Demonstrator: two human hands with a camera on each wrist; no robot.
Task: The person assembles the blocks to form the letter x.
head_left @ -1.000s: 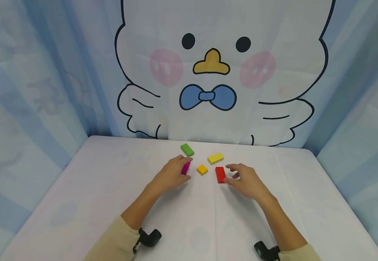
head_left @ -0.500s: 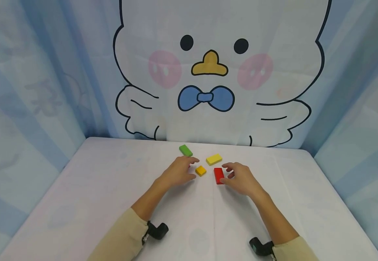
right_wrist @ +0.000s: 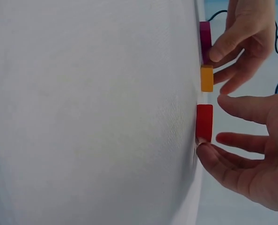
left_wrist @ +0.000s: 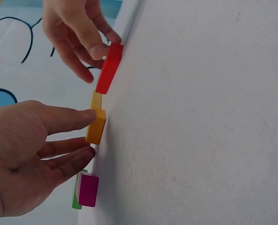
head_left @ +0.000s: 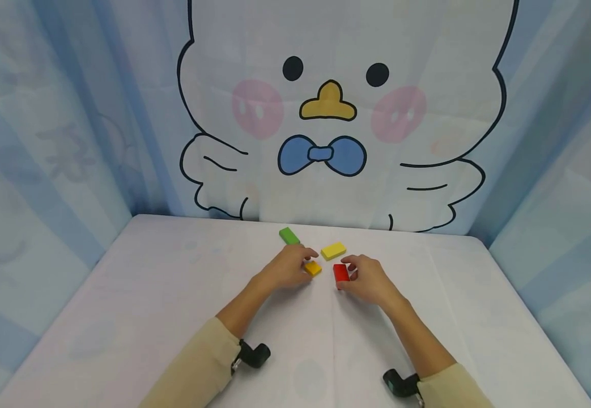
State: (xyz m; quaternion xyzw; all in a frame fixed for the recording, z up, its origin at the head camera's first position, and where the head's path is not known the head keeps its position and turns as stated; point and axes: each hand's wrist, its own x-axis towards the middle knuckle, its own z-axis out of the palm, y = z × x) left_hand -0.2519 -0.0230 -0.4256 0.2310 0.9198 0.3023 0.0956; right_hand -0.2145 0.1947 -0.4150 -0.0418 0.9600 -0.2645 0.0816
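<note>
My left hand (head_left: 290, 267) reaches around the small orange block (head_left: 313, 268), its fingers bent but spread from the thumb. In the left wrist view the thumb overlaps the block's edge, while the fingertips sit just past its other end. Beside the red block (head_left: 341, 273), my right hand (head_left: 369, 279) has its thumb at the near end and fingers beyond the far end. The right wrist view shows a gap between one digit and the red block. A magenta block (left_wrist: 88, 190) lies beside the left hand; that hand hides it in the head view.
Behind the hands lie a yellow block (head_left: 333, 251) and a green block (head_left: 289, 236), near the back edge of the white-covered table (head_left: 147, 294). A curtain (head_left: 326, 195) printed with a cartoon bird hangs just behind. Black wrist cameras stick out from both sleeves.
My left hand has moved right, from over the magenta block to the orange one. My right hand has shifted slightly left, closer around the red block. The blocks stay about where they were.
</note>
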